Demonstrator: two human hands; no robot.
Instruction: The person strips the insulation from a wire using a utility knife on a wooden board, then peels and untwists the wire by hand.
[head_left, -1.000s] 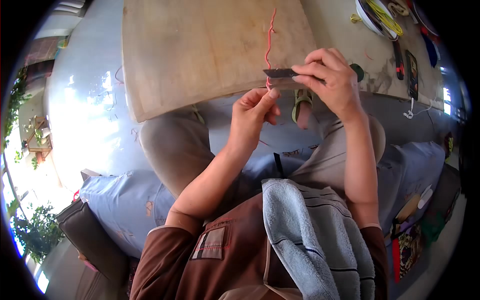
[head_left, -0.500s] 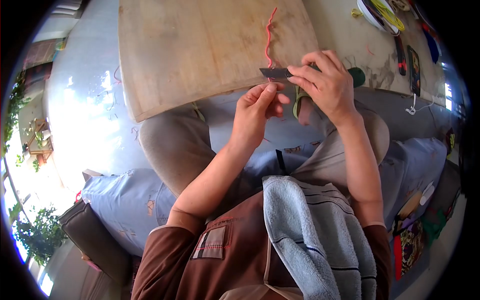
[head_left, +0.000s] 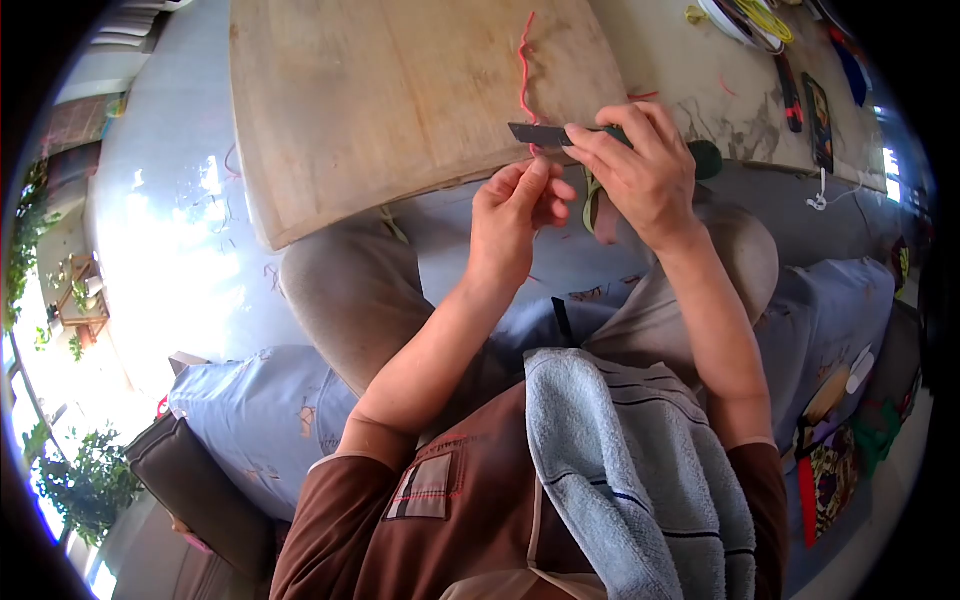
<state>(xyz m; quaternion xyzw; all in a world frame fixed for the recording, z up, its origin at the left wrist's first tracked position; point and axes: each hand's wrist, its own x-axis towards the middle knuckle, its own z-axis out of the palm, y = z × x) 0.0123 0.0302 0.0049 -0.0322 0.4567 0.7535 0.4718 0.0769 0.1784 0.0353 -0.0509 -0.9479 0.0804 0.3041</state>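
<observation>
A thin, wavy red wire (head_left: pixel 525 78) lies across the wooden board (head_left: pixel 380 110) and runs toward me past the board's near edge. My left hand (head_left: pixel 514 205) pinches its near end between thumb and forefinger, the other fingers curled. In my right hand (head_left: pixel 640 172) is a knife (head_left: pixel 538 134) with a wide dark blade and a green handle, partly covered by my fingers. The blade points left and lies across the wire, just beyond my left fingertips. Whether it presses into the wire I cannot tell.
Right of the board, the stone-like tabletop (head_left: pixel 760 125) holds a phone-like dark slab (head_left: pixel 819 125), a red-and-black tool (head_left: pixel 790 95), yellow wire (head_left: pixel 765 22) and a white cable (head_left: pixel 822 195). A light blue towel (head_left: pixel 630 470) hangs over my front.
The whole view has shifted slightly. A short red piece now shows beyond my right hand. Both hands keep nearly the same pose on the wire and knife.
</observation>
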